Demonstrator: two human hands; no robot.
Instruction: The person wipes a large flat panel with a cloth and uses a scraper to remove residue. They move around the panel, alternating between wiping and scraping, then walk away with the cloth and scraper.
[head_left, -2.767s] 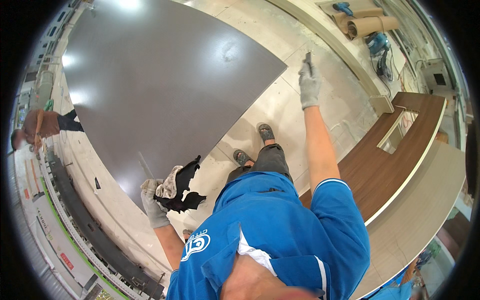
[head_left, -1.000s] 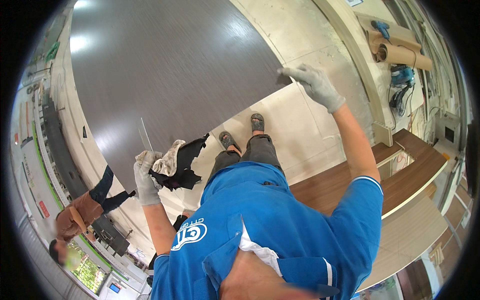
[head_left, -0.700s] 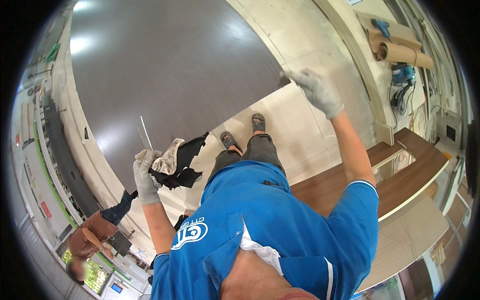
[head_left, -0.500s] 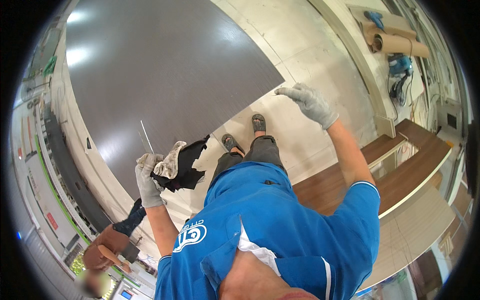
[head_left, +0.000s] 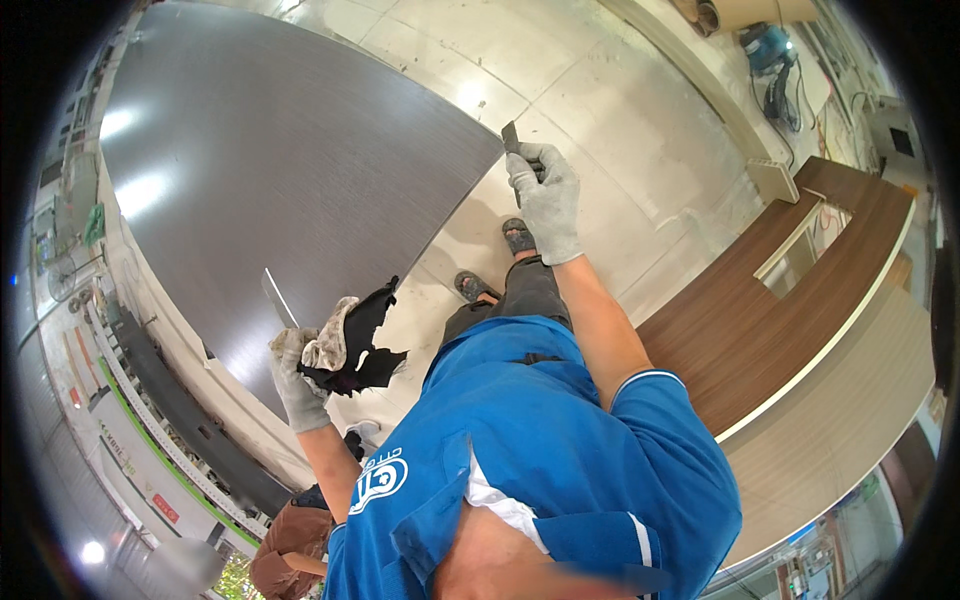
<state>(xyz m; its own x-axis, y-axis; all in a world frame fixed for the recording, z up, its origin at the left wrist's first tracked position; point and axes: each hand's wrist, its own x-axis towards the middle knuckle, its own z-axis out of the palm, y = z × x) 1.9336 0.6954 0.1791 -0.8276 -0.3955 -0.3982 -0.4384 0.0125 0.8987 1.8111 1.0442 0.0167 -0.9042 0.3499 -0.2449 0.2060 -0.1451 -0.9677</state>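
My right hand (head_left: 546, 192), in a grey glove, is closed around a dark flat strip-like tool (head_left: 511, 135). The tool stands upright at the near right corner of a large dark wood-grain panel (head_left: 300, 150); I cannot tell if it touches. On the left, my gloved left hand (head_left: 297, 375) grips a stained whitish rag (head_left: 328, 342) bunched against a ragged black cloth (head_left: 372, 318). A thin metal blade (head_left: 279, 298) sticks up from the same hand, its lower end hidden by the fingers and rag.
Brown boards with a rectangular cutout (head_left: 740, 290) stand at the right. A blue power tool (head_left: 766, 50) with a cord lies at the far right. Another person in brown (head_left: 295, 545) is at the lower left, beside a long machine (head_left: 150, 390). My sandalled feet (head_left: 519, 236) are near the panel's edge.
My right hand has moved left and turned, and the dark tool now shows plainly in it. My left hand keeps its hold. The other person appears farther right, and the view has shifted.
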